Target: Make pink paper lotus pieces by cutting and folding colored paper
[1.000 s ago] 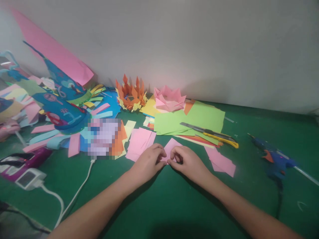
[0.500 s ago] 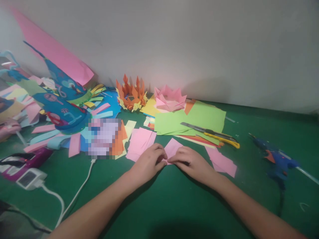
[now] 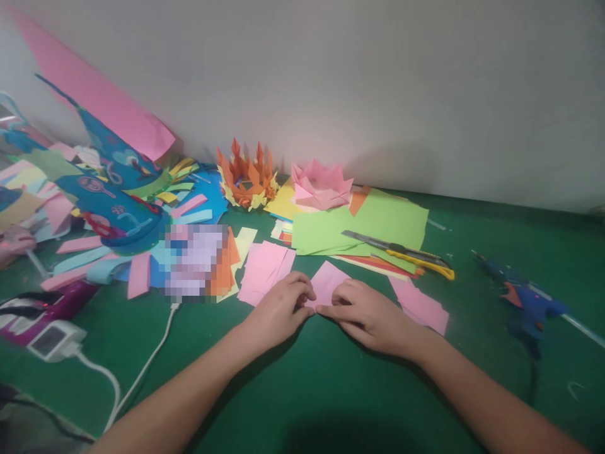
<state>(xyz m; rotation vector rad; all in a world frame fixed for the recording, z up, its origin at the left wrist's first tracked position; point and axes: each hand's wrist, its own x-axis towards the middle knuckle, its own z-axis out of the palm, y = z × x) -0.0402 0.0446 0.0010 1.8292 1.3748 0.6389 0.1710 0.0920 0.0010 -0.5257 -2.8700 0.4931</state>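
A small piece of pink paper [image 3: 327, 282] lies on the green table between my hands, one corner pointing away from me. My left hand [image 3: 282, 310] is closed, thumb and curled fingers pinching the paper's near left edge. My right hand [image 3: 371, 316] presses on the near edge, its index finger stretched towards the left thumb and the other fingers bent. The fold, if any, is mostly hidden under the fingers. A stack of pink sheets [image 3: 265, 271] is beside my left hand. More pink pieces [image 3: 420, 306] lie just beyond my right hand.
A yellow box cutter [image 3: 401, 252] rests on green paper [image 3: 326, 230]. Behind stand a pink paper crown [image 3: 321, 189] and an orange one [image 3: 248, 180]. A blue glue gun [image 3: 524, 302] lies right. Decorated blue cone hats [image 3: 123, 208], a power strip [image 3: 51, 309] and white cable [image 3: 161, 340] are left.
My right hand has shifted slightly, its index finger now straighter along the paper's near edge. My left hand keeps its pinch. The view has moved very slightly.
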